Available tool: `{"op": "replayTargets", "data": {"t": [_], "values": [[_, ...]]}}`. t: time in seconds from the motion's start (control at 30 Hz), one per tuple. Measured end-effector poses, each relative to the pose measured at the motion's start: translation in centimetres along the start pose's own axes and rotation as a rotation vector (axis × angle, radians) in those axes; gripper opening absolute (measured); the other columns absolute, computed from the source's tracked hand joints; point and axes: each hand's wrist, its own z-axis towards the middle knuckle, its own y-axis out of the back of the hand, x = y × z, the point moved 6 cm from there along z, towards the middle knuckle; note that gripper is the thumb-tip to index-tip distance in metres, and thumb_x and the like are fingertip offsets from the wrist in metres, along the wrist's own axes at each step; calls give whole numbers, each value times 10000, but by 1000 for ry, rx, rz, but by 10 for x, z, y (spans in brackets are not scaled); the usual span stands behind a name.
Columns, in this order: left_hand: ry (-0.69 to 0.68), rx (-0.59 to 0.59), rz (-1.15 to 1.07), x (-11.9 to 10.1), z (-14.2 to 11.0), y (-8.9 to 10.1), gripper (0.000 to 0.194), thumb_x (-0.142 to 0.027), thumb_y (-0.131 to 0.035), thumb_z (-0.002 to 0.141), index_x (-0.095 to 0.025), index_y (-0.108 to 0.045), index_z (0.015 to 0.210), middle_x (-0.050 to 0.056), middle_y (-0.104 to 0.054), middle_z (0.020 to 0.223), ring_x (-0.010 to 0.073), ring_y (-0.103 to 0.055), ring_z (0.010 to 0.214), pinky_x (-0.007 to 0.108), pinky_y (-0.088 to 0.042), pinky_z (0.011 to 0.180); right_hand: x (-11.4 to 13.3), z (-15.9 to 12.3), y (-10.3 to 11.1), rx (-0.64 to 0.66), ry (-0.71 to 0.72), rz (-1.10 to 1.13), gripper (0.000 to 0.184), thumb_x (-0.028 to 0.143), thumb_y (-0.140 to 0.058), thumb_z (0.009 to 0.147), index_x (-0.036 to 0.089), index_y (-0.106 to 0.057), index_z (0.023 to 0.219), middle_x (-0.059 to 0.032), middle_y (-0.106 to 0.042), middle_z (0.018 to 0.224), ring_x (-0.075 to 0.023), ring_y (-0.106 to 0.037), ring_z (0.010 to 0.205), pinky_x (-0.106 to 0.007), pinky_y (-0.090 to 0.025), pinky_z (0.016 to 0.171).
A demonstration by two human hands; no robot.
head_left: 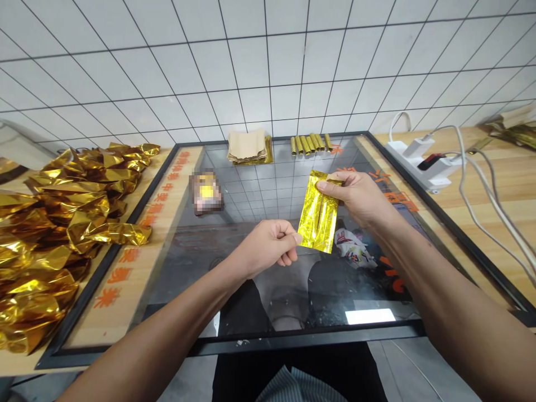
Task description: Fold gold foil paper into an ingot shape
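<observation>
A shiny gold foil paper sheet, creased down its length, is held up tilted over the glass tabletop. My right hand pinches its top edge, thumb in front and fingers behind. At the lower left corner, my left hand has its thumb and curled fingers closed on the sheet's edge. A stack of brown-backed gold paper lies at the back of the glass. To the right of that stack is a row of several rolled gold paper tubes.
Crumpled gold foil pieces are heaped along the left side. A small blurred-out object sits on the left of the glass. On the right, a white power strip trails cables. More paper lies far right, and a tiled wall rises behind.
</observation>
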Motion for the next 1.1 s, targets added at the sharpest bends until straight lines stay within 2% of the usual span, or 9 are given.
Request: {"op": "replayTargets", "data": {"t": [0.13, 0.27, 0.37, 0.53, 0.63, 0.77, 0.83, 0.97, 1.1], "values": [[-7, 9, 13, 0, -2, 2, 237, -319, -776, 906, -176, -633, 782, 4, -722, 664, 87, -636, 559, 193, -519, 573, -1, 1, 0, 3, -20, 30, 422, 540, -991, 634, 197, -768, 736, -29, -714, 751, -165, -583, 667, -326, -464, 635], [-4, 56, 56, 0, -3, 5, 301, -420, -837, 850, -171, -669, 829, 25, -741, 743, 106, -655, 624, 215, -530, 599, 3, 0, 2, 3, -7, 10, 429, 554, -987, 634, 205, -759, 733, -21, -706, 742, -160, -575, 663, -322, -462, 640], [-84, -21, 35, -8, -2, 13, 337, -463, -844, 839, -175, -697, 936, 20, -730, 841, 115, -665, 709, 224, -537, 638, 4, -3, -3, 62, -3, -36, 434, 578, -967, 669, 207, -756, 744, -21, -704, 742, -159, -564, 659, -318, -446, 633], [-213, -123, -98, -23, -1, 20, 411, -463, -860, 809, -185, -683, 1053, 24, -714, 966, 129, -667, 825, 234, -541, 696, 6, -15, -27, 250, 9, -167, 403, 571, -917, 747, 200, -760, 766, -10, -675, 726, -154, -541, 658, -299, -401, 602], [-242, -122, -100, -25, 1, 19, 395, -473, -850, 811, -180, -688, 1021, 25, -703, 950, 133, -648, 834, 234, -523, 697, 7, -24, -43, 385, -8, -219, 385, 556, -899, 764, 201, -749, 749, 14, -625, 687, -136, -502, 632, -290, -368, 583], [-267, -138, -68, -21, 3, 20, 342, -397, -878, 755, -182, -657, 905, -19, -647, 827, 110, -586, 735, 233, -467, 667, 4, -32, -57, 505, -25, -295, 365, 532, -848, 805, 205, -717, 707, 43, -534, 640, -110, -404, 593, -279, -302, 549], [-296, -140, -28, -20, 3, 19, 310, -355, -868, 749, -182, -637, 862, -33, -620, 796, 101, -562, 712, 230, -439, 659, 1, -34, -59, 531, -31, -325, 346, 502, -814, 828, 208, -691, 692, 50, -500, 632, -106, -379, 586, -278, -282, 538], [-344, -139, 72, -22, 1, 17, 215, -329, -789, 828, -181, -633, 839, -29, -604, 783, 107, -544, 714, 234, -415, 652, -4, -37, -60, 559, -27, -399, 286, 398, -749, 854, 215, -630, 669, 61, -438, 623, -105, -348, 584, -282, -256, 523], [-393, -176, 144, -28, -2, 16, 144, -286, -692, 901, -181, -637, 819, -19, -602, 766, 118, -537, 729, 244, -422, 682, -5, -38, -60, 550, -39, -419, 326, 381, -746, 843, 219, -555, 634, 65, -394, 616, -105, -326, 579, -286, -234, 512]]}}
